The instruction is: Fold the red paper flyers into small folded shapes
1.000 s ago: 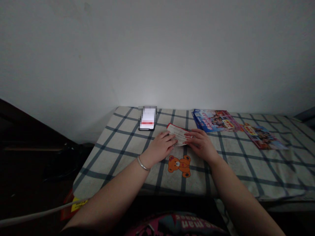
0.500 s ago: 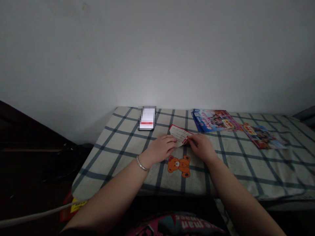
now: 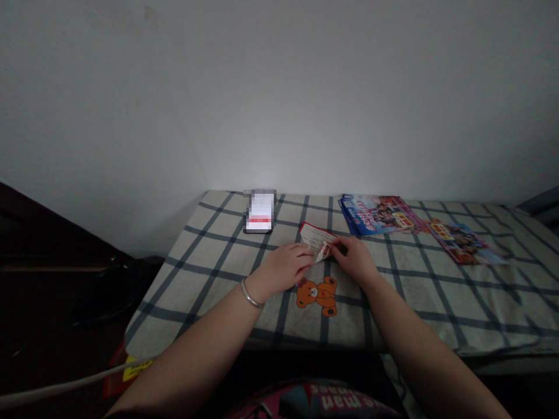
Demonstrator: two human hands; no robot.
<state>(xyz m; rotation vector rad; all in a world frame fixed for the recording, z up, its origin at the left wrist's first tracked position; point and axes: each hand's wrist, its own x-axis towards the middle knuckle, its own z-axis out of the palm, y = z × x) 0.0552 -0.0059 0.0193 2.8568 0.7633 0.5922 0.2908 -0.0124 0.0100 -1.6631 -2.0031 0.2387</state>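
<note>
A small sheet of printed paper (image 3: 312, 235), white with a red edge, lies on the checked tablecloth between my hands. My right hand (image 3: 353, 257) pinches its right corner between thumb and forefinger, and that corner is folded over toward the left. My left hand (image 3: 289, 266) rests on the paper's left side with the fingers stretched out, pressing it down. A silver bangle circles my left wrist. Just below the paper, a brown teddy bear picture (image 3: 318, 295) shows on the cloth. The paper's lower left part is hidden under my left fingers.
A phone (image 3: 261, 212) with a lit, blurred screen lies at the back left of the tablecloth (image 3: 209, 244). Colourful printed leaflets (image 3: 379, 214) overlap at the back right, and another leaflet (image 3: 467, 241) lies right of them. A white wall stands behind the table.
My right hand has moved slightly left, bringing the paper's right corner further over. My left hand stays in nearly the same place.
</note>
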